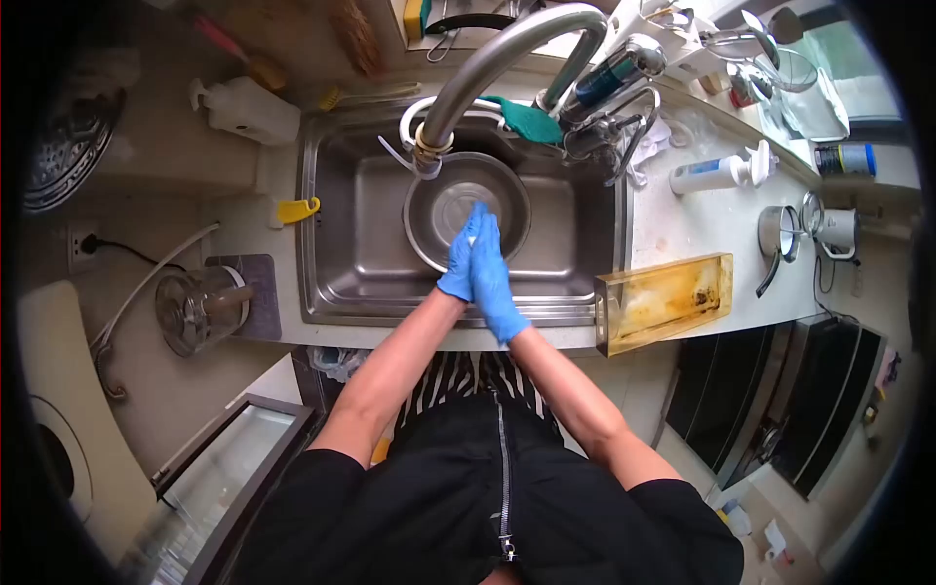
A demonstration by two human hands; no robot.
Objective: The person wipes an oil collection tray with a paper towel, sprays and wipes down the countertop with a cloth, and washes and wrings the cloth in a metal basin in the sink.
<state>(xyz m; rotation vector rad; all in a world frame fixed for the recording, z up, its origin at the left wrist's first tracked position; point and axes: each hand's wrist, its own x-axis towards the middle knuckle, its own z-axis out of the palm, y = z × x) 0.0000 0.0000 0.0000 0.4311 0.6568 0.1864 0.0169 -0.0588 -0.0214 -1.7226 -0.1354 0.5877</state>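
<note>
Both my hands wear blue gloves and are pressed palm to palm over a round metal basin [414, 219] in the sink [366, 234]. My left hand [458, 268] lies against the inner side of my right hand [492, 273]. The right hand's fingers stretch out straight, pointing away from me. Those of the left look flat too, though partly covered. A small whitish spot shows between the hands, too small to make out. Behind the basin arches a metal faucet [468, 83], its spout end hanging over the basin's far rim.
A green cloth [529, 120] hangs behind the sink. On the right counter are a white pump bottle [707, 175], a yellowish rectangular block [668, 300] and a small metal pot [777, 232]. To the left, a glass jar [195, 310] lies near a yellow clip [297, 211] and another pump bottle [252, 110].
</note>
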